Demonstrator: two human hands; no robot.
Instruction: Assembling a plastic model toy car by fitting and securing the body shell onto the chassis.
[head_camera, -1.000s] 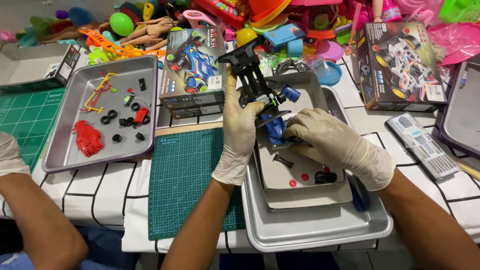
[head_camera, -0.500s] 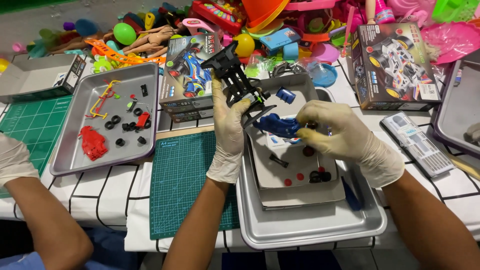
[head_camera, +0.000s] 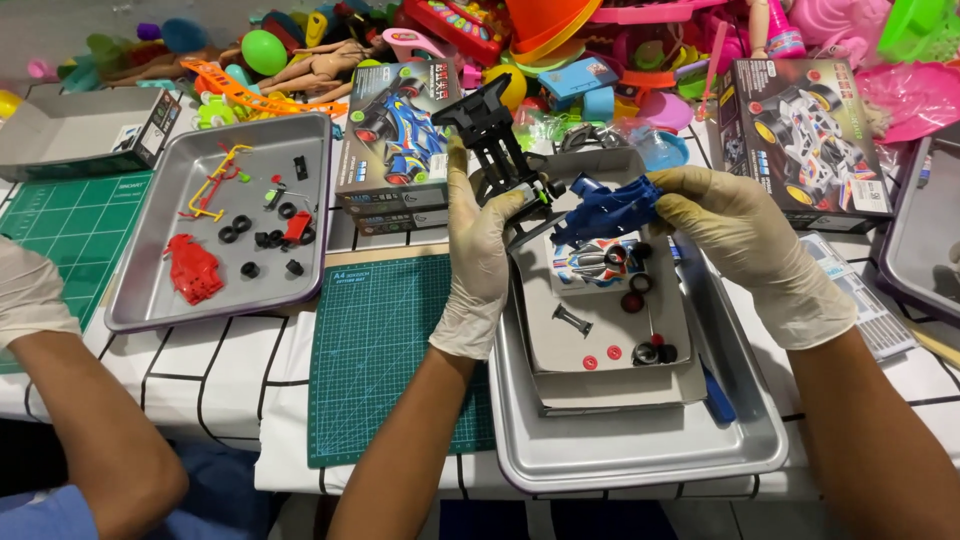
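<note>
Black toy-car chassis (head_camera: 497, 150): held upright above the far edge of the metal tray (head_camera: 640, 455), gripped by the left hand (head_camera: 480, 250), whose gloved fingers are closed around its lower end. The blue body shell (head_camera: 607, 208) is pinched in the right hand (head_camera: 745, 250), thumb and fingers closed on its right end. Shell and chassis sit just beside each other; whether they touch cannot be told from this view.

Step in hand, as judged: the shell and chassis are separate pieces being handled side by side, either fitted together or parted. The pictures do not settle which.

In the tray lies a grey cardboard insert (head_camera: 600, 340) carrying loose parts: small black tyres (head_camera: 655, 352), red hubs (head_camera: 601, 357), a sticker sheet (head_camera: 590, 265).

Judgement on the next move: any joining calls for lining up the shell lengthwise with the chassis and keeping both grips firm, since the parts are small and held over loose pieces.

Adjacent: a green cutting mat (head_camera: 385, 360) on the counter (head_camera: 215, 370); a second tray (head_camera: 225, 225) with red and black parts, near another person's gloved hand (head_camera: 30, 290).
</note>
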